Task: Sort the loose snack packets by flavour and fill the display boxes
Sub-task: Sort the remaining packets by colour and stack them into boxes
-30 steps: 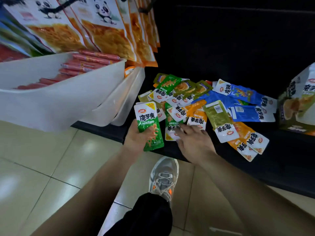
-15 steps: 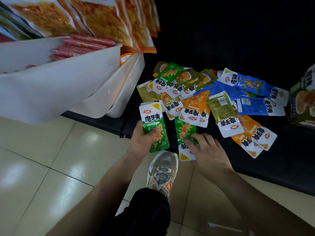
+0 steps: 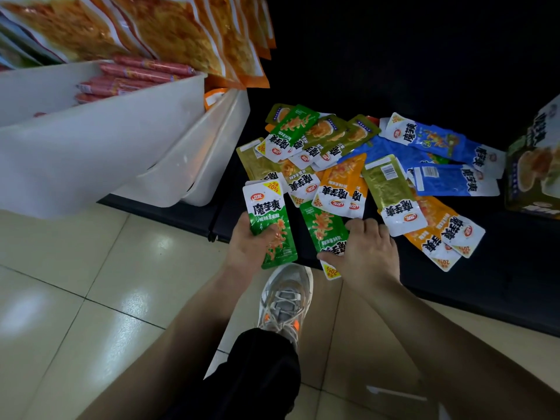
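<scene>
White bins (image 3: pixel 91 153) holding red sausages (image 3: pixel 136 74) sit at the far left, under hanging orange bags (image 3: pixel 181 31). Below them is pale, glossy tiled floor (image 3: pixel 75 283), with one shoe (image 3: pixel 285 298) at the foot of the shelf.

The left hand (image 3: pixel 245 253) is clamped on a green packet (image 3: pixel 266 216), held upright off the shelf by its lower half; whether more packets sit behind it I cannot tell. Just beside it, the right hand (image 3: pixel 366 253) is closed over the lower end of a second green packet (image 3: pixel 324 228), which lies at the front edge of the shelf and overhangs it a little.

Behind both hands, the pile (image 3: pixel 388 186) of green, olive, orange and blue packets overlaps loosely on the dark shelf (image 3: pixel 515 268). A printed box (image 3: pixel 533 165) stands at the far right, cut off by the frame.

The packets look light, flat, pliant and slick, so they will likely slide over one another and fan out of a stack. A pinch across the flat, near a sealed end, should hold best. The overhang gives the thumb room underneath.
</scene>
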`<state>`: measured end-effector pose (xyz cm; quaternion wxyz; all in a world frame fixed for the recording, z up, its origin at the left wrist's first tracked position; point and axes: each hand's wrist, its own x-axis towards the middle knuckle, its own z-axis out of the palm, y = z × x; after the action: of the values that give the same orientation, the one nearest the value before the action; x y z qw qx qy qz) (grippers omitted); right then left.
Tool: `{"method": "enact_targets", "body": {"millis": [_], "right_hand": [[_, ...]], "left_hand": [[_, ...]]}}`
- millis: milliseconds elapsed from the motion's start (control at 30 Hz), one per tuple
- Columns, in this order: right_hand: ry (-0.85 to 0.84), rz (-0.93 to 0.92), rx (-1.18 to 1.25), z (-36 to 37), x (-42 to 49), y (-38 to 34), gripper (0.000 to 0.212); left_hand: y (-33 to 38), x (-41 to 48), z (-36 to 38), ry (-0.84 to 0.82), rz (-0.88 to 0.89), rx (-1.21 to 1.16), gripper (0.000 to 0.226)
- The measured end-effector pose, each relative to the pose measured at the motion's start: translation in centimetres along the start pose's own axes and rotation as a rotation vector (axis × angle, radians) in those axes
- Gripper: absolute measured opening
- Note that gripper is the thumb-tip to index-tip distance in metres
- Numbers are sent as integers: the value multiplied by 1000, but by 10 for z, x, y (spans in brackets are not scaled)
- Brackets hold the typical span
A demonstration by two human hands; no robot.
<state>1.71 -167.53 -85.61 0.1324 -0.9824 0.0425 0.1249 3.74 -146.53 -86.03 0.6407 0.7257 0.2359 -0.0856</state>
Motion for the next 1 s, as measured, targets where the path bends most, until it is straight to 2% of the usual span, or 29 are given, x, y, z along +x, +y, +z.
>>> {"method": "enact_targets", "body": {"millis": [100,233,333,500,633,733,867,933,1000], "right_hand": [[-82,-9,195,-9,5,6,71],[-299,-86,488,-33,12,20,47],[-385,-244,473,-55,16,25,34],[-453,-350,442,-84,34,15,29],[-321,-300,593,-92,51,-5,27],[-219,-203,702,-90,65,-21,32],[-88,-209,701,-76,78,-44,36],[19,-204,707,-69,89,-56,36],[95,-237,582,-64,107,-66,36]], "left_hand": [[3,3,-1,-2,26,0,21],[11,5,-2,-11,50,-17,25],[15,8,-3,-39,72,-28,29],[22,8,-3,-126,119,77,33],[27,4,8,-288,90,-90,39],[25,-2,19,-334,39,-197,16],[30,1,18,-328,126,-24,31],[31,9,15,-249,151,27,27],[32,21,10,-97,125,2,18]]}}
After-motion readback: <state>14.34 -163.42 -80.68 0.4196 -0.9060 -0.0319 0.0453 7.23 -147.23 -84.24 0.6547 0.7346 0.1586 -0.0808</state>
